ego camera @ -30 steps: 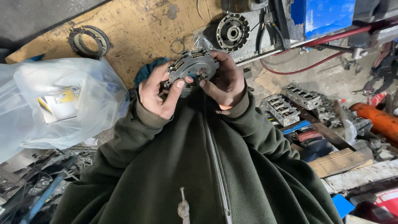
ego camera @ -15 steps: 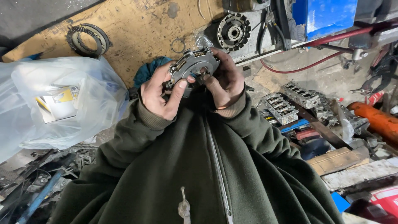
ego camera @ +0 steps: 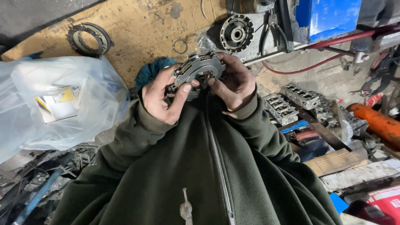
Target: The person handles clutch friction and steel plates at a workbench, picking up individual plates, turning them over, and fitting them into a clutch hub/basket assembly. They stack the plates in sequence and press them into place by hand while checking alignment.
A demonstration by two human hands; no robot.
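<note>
Round metal clutch part [ego camera: 199, 68] is clamped from both sides: left hand [ego camera: 164, 98] below-left, right hand [ego camera: 233, 81] right. Best kept level, fingertips clear of slots.

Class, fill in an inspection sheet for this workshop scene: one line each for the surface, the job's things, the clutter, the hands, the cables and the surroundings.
Surface: worn wooden board, stained and scratched.
Job's things: round toothed metal part, held up between both hands, close to the chest.
Clutter: ring-shaped discs and a thin wire ring on the board; clear plastic bag with a box inside; another round hub; teal rag.
Hands: left hand grips the part's lower edge; right hand grips its right side.
Cables: red hose runs along the floor.
Surroundings: grey engine blocks, orange cylinder, blue box.
</note>
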